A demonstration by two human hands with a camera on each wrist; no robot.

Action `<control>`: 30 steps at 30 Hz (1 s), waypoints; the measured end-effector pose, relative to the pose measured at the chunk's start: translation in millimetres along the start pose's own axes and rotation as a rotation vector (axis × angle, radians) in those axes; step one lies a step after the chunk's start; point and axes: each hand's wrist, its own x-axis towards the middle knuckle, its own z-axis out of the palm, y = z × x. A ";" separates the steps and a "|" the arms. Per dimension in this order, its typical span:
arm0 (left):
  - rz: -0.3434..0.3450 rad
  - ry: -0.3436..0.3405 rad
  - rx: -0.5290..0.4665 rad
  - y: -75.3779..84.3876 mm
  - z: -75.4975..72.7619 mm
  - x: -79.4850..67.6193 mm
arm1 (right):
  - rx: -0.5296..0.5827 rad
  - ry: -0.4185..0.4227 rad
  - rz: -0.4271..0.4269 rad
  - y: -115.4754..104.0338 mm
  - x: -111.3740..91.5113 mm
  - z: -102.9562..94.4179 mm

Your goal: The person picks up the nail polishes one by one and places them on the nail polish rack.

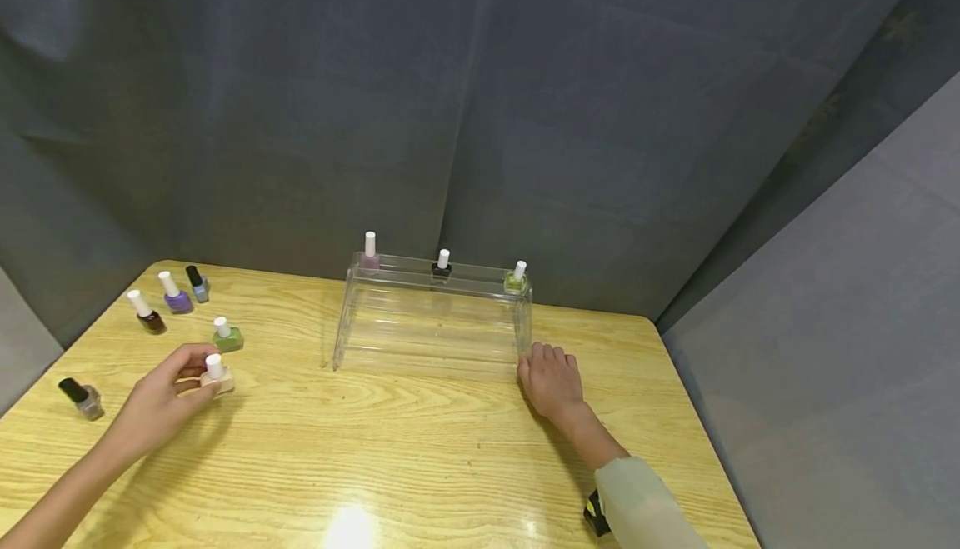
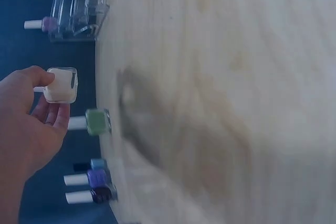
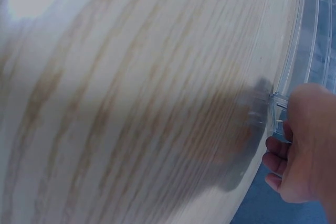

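Observation:
My left hand (image 1: 167, 395) pinches a cream nail polish bottle (image 1: 217, 378) with a white cap, thumb on one side and fingers on the other. In the left wrist view the bottle's base (image 2: 62, 85) faces the camera. A green nail polish bottle (image 1: 228, 338) stands just beyond that hand. At the front right corner of a clear stepped display rack (image 1: 431, 324), my right hand (image 1: 552, 378) holds the side edge between thumb and curled fingers. On the rack's top tier stand a mauve bottle (image 1: 370, 254), a black one (image 1: 442, 266) and a yellow-green one (image 1: 515, 280).
Toward the table's left back are a dark red bottle (image 1: 150, 318), a purple bottle (image 1: 177, 299) and a blue bottle (image 1: 198, 284). A glittery grey bottle (image 1: 88, 401) stands left of my left hand. A dark curtain (image 1: 480, 116) hangs behind the wooden table (image 1: 375, 449).

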 end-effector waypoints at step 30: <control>0.032 -0.132 -0.161 49.6 62.6 131.7 | -0.012 -0.096 0.071 -3.6 4.9 -3.9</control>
